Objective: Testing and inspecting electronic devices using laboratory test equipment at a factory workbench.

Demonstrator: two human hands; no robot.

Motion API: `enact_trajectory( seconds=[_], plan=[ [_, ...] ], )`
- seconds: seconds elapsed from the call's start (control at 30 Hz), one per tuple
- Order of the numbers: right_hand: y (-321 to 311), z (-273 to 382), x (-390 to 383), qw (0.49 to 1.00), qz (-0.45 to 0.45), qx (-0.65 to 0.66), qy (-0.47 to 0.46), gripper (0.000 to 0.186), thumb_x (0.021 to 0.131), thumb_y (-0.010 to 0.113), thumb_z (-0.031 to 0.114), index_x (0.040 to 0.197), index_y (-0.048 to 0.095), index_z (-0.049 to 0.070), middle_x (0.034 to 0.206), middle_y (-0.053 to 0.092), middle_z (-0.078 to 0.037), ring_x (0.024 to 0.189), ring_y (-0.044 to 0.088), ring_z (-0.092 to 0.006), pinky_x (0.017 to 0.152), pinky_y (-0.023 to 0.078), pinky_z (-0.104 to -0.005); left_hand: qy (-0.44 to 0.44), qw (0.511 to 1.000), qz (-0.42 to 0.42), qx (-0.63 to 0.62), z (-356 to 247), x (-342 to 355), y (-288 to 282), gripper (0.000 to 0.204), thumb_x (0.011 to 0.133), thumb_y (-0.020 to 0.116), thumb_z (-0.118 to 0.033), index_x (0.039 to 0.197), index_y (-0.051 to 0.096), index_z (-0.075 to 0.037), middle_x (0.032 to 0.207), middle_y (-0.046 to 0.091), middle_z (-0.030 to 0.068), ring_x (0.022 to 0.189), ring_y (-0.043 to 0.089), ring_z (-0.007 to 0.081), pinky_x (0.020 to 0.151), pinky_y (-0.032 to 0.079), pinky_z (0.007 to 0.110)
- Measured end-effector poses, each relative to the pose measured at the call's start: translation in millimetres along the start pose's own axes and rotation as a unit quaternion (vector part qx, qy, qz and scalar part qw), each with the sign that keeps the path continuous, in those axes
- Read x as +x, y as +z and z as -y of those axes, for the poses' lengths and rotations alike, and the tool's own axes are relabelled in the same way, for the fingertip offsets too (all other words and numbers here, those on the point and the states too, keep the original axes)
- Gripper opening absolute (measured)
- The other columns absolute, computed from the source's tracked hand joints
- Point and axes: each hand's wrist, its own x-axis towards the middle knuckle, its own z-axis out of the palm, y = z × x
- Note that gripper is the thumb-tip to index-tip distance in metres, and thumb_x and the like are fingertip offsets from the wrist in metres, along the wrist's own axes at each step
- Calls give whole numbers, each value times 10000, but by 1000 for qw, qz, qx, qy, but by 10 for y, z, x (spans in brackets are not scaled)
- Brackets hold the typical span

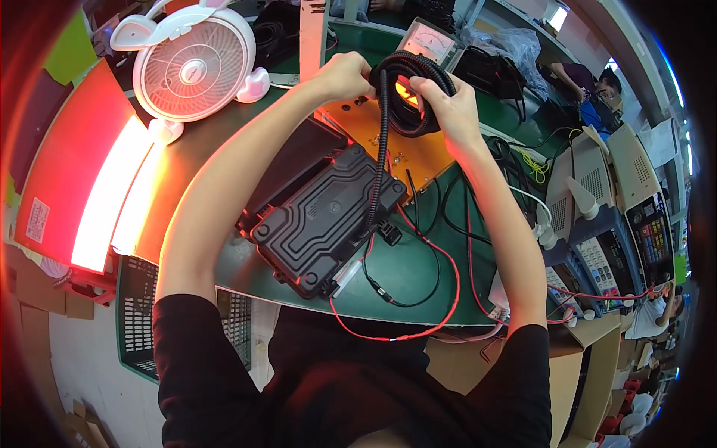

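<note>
Over the back of the bench I hold a coil of black corrugated hose (420,64) up off the surface. My left hand (346,78) is closed on the coil's left side. My right hand (454,112) grips its right side, the thumb across the loops. One length of the hose hangs from the coil down to a black hard plastic case (328,213), which lies lid up and tilted on the bench. Another black case (291,160) lies behind it, partly covered by my left forearm. An orange panel (362,128) sits beneath the coil.
Red wire (455,280) loops along the green bench's front edge. A white fan (194,71) and a glowing red panel (82,164) stand left. An analog meter (427,41) is at the back. Bench instruments (605,257) stand right; another person (590,86) sits beyond.
</note>
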Motion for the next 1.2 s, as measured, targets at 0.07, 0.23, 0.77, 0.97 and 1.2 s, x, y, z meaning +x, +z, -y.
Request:
enact_trajectory(
  seconds=[0.07,0.23,0.77,0.97,1.2],
  plan=[
    [-6,-35,1,1000,-7,0,-3,211,751,639,181,791,615,-24,627,561,-2,546,487,-50,504,397,-195,-12,999,-9,38,-54,13,-15,278,670,675,-157,843,643,58,800,648,205,760,635,271,706,478,354],
    [71,-24,-34,1000,-5,-5,1,243,743,651,197,828,623,-29,630,564,-5,556,498,-54,515,406,-196,13,998,-3,54,18,22,-58,258,679,671,-155,821,647,59,779,642,215,747,632,272,696,476,358],
    [277,-95,169,981,8,-193,-31,500,678,641,359,1002,592,-19,888,650,-169,832,635,-251,771,481,-327,16,1000,-12,19,323,122,20,293,679,684,-196,873,642,20,840,647,199,811,640,298,710,489,373],
    [719,295,-84,988,121,-87,40,369,727,668,306,959,591,30,775,603,-42,680,568,-111,600,461,-269,194,959,-71,-192,1012,206,156,268,768,591,-88,1014,595,21,932,645,110,821,614,208,707,491,363],
    [765,411,-2,957,87,222,168,256,632,667,212,711,566,-9,699,568,-90,605,539,-155,548,428,-296,194,955,10,-225,971,302,176,265,780,582,-83,1022,588,25,938,639,88,816,597,183,710,490,350]
  ],
)
